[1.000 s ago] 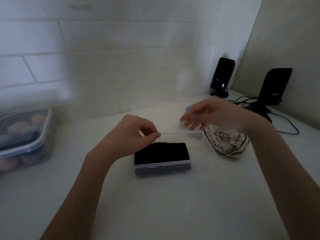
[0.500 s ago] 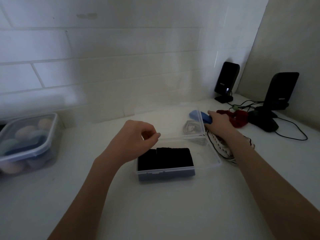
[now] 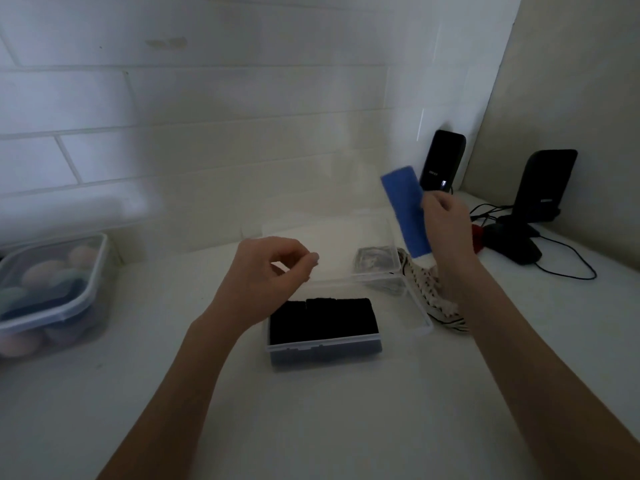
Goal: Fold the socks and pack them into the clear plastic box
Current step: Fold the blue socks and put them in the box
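Blue sock [image 3: 406,210] hangs from my right hand [image 3: 446,223], pinched along its side between thumb and fingertips [image 3: 430,204], its top end raised above my knuckles and its pale toe end dangling down to the patterned socks [image 3: 433,292] heaped below my wrist. My left hand [image 3: 266,275] hovers with nothing in it, thumb and forefinger nearly meeting in a narrow pinch, the other fingers curled loosely under. Just below and to the right of those left fingers sits the clear box [image 3: 323,346], its near part filled with folded black socks [image 3: 323,322] lying side by side. The box's lid [image 3: 332,242] lies open flat beyond my left fingertips, reaching across toward my right hand. A grey sock [image 3: 375,263] shows through the plastic at the lid's right corner, between my two hands and closer to the right one; I cannot tell whether it lies on the lid or under it. Well off to the left of my left arm stands a tub [image 3: 52,292] of rounded pastel things. Beyond my right fingers two black speakers [image 3: 443,161] stand at the wall, their cables [image 3: 561,265] trailing over the white counter [image 3: 346,420]
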Motion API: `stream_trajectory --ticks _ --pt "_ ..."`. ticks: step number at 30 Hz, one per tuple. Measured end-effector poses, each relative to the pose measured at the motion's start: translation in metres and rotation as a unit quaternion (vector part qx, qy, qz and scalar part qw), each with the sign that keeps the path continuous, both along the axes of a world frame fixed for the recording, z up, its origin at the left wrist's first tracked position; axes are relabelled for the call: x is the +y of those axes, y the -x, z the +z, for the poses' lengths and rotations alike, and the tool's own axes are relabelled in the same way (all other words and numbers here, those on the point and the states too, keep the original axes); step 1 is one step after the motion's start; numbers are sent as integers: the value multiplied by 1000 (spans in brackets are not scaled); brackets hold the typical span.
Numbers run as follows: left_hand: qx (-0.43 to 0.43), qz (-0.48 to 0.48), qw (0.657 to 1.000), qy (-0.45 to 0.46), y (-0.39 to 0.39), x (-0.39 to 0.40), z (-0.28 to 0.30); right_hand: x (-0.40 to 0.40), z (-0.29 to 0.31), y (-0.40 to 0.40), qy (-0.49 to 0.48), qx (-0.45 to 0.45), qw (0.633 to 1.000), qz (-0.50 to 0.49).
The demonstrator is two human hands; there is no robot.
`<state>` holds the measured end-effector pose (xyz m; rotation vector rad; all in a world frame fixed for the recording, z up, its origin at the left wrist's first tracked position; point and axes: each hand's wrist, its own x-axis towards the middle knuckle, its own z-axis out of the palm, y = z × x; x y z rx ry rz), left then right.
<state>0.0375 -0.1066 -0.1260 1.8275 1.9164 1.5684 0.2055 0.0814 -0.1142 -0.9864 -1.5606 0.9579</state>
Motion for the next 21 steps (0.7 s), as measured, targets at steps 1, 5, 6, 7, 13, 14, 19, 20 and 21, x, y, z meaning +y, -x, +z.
stream_trajectory --ticks 1,5,6,7,13,14,19,20,21 --pt "-30 -6 999 -12 -4 1 2 -12 8 0 35 34 997 66" --pt "-135 -34 990 24 -21 9 9 -60 21 -1 119 89 954 260" --pt "-170 -54 982 59 -26 13 12 -70 20 -1 125 76 949 278" --pt "-214 -83 969 89 -31 17 14 -79 17 -1 126 58 947 290" --pt "-342 -186 911 135 -36 24 8 -104 5 -18 178 40 926 330" --pt "-345 -196 907 138 -35 25 5 -105 5 -20 180 36 923 337" --pt "-356 -235 898 107 -34 25 3 -108 0 -19 50 -63 941 329" --pt "-359 -238 897 97 -33 25 3 -109 -1 -18 34 -55 942 329" --pt "-362 -239 896 91 -32 24 3 -109 -2 -18 31 -39 942 331"
